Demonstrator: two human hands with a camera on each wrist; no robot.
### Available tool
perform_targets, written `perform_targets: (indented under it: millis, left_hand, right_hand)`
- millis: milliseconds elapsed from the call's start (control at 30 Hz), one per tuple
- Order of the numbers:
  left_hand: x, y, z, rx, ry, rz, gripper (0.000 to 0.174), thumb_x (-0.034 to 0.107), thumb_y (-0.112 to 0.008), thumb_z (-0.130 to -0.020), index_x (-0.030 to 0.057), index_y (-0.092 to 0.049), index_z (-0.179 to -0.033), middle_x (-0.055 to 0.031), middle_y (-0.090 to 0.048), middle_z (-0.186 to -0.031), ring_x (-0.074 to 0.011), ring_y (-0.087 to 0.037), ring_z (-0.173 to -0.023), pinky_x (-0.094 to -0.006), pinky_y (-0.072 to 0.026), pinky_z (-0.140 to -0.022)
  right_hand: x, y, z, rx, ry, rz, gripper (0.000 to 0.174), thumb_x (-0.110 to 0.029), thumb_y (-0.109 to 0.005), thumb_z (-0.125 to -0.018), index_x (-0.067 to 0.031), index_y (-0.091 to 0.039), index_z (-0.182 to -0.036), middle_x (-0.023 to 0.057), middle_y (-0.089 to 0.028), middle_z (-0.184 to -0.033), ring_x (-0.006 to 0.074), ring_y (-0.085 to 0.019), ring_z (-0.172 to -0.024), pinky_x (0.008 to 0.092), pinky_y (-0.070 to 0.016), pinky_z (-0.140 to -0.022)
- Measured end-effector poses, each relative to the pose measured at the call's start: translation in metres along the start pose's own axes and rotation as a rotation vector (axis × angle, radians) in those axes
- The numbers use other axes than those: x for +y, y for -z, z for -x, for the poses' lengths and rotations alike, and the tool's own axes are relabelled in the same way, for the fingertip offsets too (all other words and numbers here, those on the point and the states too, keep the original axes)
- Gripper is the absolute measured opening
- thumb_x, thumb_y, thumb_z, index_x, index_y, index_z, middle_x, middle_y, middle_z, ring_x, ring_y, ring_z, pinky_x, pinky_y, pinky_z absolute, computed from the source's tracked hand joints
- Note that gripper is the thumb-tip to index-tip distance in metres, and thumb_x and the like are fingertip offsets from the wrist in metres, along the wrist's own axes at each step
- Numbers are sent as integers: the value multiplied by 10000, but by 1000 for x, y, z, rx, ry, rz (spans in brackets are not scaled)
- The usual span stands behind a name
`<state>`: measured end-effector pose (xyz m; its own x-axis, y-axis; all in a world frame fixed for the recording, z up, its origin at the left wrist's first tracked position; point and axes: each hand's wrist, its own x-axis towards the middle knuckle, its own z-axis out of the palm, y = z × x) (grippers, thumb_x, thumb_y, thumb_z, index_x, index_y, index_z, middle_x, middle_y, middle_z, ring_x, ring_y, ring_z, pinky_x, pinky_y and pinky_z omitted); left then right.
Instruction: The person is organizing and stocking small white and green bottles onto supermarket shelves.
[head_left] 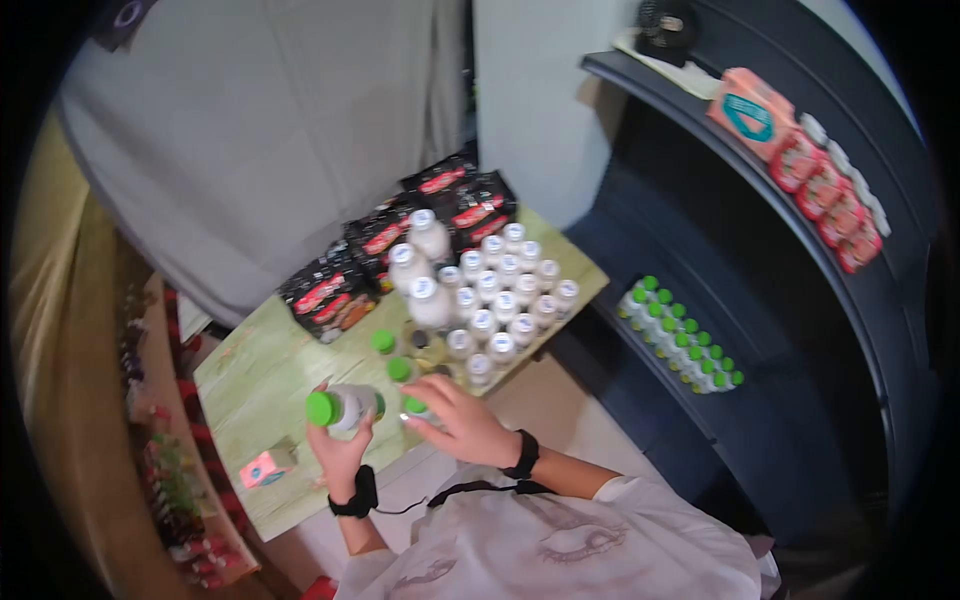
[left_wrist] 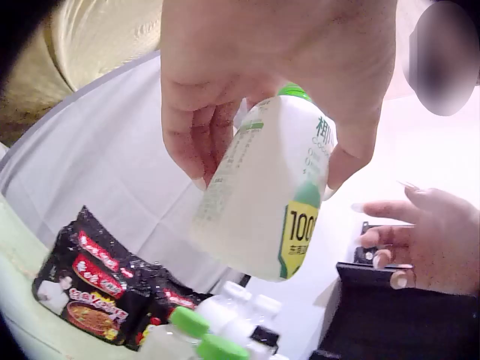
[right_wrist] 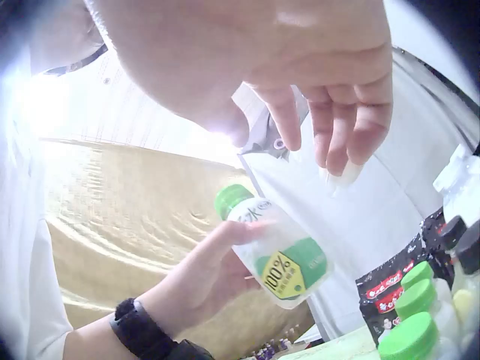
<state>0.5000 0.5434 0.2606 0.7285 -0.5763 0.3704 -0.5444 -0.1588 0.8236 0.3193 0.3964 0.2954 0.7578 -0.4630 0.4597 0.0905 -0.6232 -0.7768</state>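
A white bottle point(head_left: 352, 405) with a green cap and a yellow "100" label is gripped by my left hand point(head_left: 341, 450), tilted above the table's near side. In the left wrist view, the thumb and fingers of my left hand point(left_wrist: 277, 90) lie around the bottle point(left_wrist: 259, 187). My right hand point(head_left: 462, 420) is beside the green-capped bottles point(head_left: 399, 370) at the near edge, fingers extended. The right wrist view shows my right hand point(right_wrist: 300, 82) holding nothing, fingers loosely bent, above and apart from the held bottle point(right_wrist: 281, 251).
Many white-capped bottles point(head_left: 503, 290) stand at the table's right, with black packets point(head_left: 385, 235) behind them. A pink carton point(head_left: 266, 468) lies at the near left of the table point(head_left: 235, 375). To the right, dark shelves point(head_left: 690, 200) hold green-capped bottles point(head_left: 680, 335) and pink packs.
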Motion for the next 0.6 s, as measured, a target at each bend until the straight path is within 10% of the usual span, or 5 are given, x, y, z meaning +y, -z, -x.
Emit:
perform_targets:
  millis: [600]
  left_hand:
    - [185, -254, 141, -1030, -447, 379, 685, 170, -841, -595, 0, -562, -1197, -179, -619, -1072, -364, -616, -985, -415, -495, -854]
  right_hand:
    - [-37, 198, 231, 499, -369, 362, 441, -251, -666, -906, -53, -560, -1285, 139, -530, -1197, 317, -490, -1106, 391, -430, -945]
